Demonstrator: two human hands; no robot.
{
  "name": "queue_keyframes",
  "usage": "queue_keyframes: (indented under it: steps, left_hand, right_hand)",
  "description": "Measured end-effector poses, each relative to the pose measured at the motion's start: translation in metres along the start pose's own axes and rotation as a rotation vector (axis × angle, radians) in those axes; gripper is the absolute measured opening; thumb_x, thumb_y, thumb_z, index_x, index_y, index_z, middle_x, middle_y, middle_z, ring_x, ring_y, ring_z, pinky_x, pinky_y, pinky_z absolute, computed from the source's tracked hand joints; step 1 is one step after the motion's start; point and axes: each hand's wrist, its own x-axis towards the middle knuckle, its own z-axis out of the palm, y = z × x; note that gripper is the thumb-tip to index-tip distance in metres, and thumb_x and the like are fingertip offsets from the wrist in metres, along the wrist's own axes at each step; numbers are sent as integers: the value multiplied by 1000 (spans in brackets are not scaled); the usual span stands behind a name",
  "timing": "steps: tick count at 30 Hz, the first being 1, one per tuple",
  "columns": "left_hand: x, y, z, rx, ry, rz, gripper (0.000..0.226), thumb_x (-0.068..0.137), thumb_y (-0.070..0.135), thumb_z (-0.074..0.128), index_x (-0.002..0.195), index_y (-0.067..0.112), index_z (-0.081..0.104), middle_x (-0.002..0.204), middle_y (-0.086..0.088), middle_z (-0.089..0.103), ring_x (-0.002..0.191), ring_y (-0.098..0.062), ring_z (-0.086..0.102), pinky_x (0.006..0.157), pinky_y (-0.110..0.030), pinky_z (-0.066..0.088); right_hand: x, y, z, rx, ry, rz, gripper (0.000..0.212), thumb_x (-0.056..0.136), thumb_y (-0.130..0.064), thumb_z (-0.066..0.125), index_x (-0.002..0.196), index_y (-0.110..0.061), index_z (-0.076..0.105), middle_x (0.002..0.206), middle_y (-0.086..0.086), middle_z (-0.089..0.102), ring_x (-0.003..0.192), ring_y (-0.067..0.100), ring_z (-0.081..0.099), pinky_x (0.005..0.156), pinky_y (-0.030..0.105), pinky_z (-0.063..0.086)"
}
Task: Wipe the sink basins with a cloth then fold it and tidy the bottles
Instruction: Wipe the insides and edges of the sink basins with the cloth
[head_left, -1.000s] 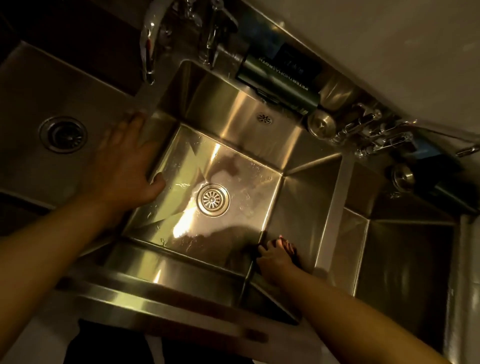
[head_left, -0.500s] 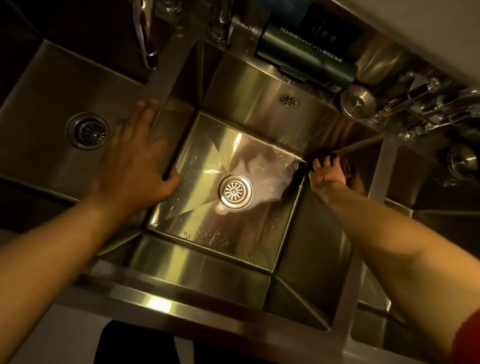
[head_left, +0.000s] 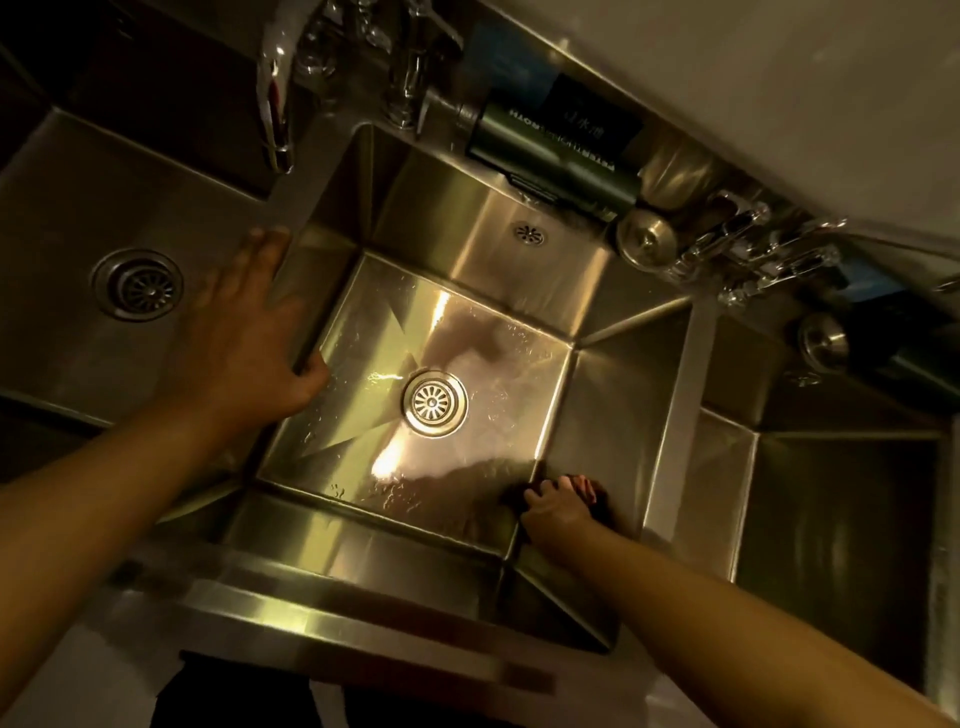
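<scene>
Still mid-wipe: right hand (head_left: 556, 512) is bunched round the dark cloth (head_left: 597, 496) at the middle basin's (head_left: 467, 218) near-right corner, left hand (head_left: 249, 338) flat on the divider. Folding and the far bottles (head_left: 550, 150) still untouched.

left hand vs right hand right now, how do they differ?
The left hand lies flat with straight fingers on the divider at the basin's rim, holding nothing; the right hand is curled around the dark cloth. Left is up at the rim, right down at the middle basin's lower right corner. Both touch the sink.
</scene>
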Motion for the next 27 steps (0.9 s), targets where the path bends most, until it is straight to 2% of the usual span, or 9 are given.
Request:
queue_keyframes:
  steps: [3, 5, 10, 13, 16, 20, 22, 24, 27]
  left_hand:
    - [-1, 0, 4, -30, 31, 1, 61, 72, 53, 55, 115, 12, 70, 171, -17, 16, 158, -39, 13, 120, -63, 23]
    - [1, -2, 7, -39, 43, 9, 63, 70, 55, 53, 114, 13, 69, 170, -18, 17, 158, -40, 14, 122, -61, 19]
    - [3, -6, 14, -14, 46, 10, 69, 65, 57, 56, 121, 17, 66, 169, -18, 18, 158, -28, 3, 126, -44, 3]
    - [3, -8, 14, -18, 36, 4, 64, 67, 58, 58, 117, 19, 68, 170, -18, 16, 160, -36, 8, 124, -37, -14]
    - [4, -7, 12, -5, 19, 9, 63, 66, 62, 57, 114, 22, 68, 171, -18, 14, 159, -38, 8, 123, -35, -15]
    - [1, -4, 11, -22, 11, 10, 63, 66, 63, 56, 110, 20, 69, 172, -16, 11, 159, -40, 9, 124, -53, 9]
    - [0, -3, 11, -33, 20, 8, 64, 66, 63, 55, 110, 19, 70, 172, -15, 11, 159, -39, 8, 123, -55, 12]
    - [0, -3, 11, -33, 19, 16, 63, 66, 62, 56, 110, 19, 70, 173, -15, 11, 160, -38, 7, 123, -52, 10]
    - [0, -5, 11, -15, 18, 25, 53, 66, 62, 58, 104, 24, 64, 173, -13, 10, 161, -36, 5, 123, -43, 6]
  right_hand:
    - [-6, 14, -19, -79, 41, 10, 38, 101, -31, 58, 138, -24, 61, 156, 8, 38, 142, 36, 34, 116, 54, 26]
    - [-5, 31, -46, -116, 108, 14, 37, 104, -26, 47, 138, -22, 60, 157, 8, 37, 142, 36, 32, 116, 54, 24]
    - [7, 67, -144, -219, 438, 17, 45, 104, -25, 39, 149, -22, 47, 162, 13, 27, 147, 43, 24, 117, 58, 21]
    - [13, 93, -202, -103, 632, -38, 48, 107, -24, 28, 154, -22, 39, 165, 15, 24, 151, 42, 18, 121, 56, 9]
    - [16, 132, -231, -293, 789, -64, 54, 100, -26, 27, 152, -27, 43, 166, 10, 25, 151, 42, 23, 122, 60, 16]
    - [15, 177, -218, -375, 695, -77, 41, 102, -30, 47, 142, -29, 56, 165, 2, 31, 154, 35, 20, 126, 51, 8]
    - [11, 192, -194, -438, 628, -69, 41, 101, -29, 49, 141, -27, 57, 165, 3, 31, 155, 35, 18, 125, 49, 3]
    - [9, 207, -166, -445, 546, -25, 46, 104, -31, 41, 149, -26, 48, 168, 3, 23, 157, 33, 10, 121, 47, -9]
    - [11, 223, -131, -391, 390, 62, 50, 111, -38, 25, 158, -25, 34, 171, -1, 14, 158, 27, -1, 110, 34, -24]
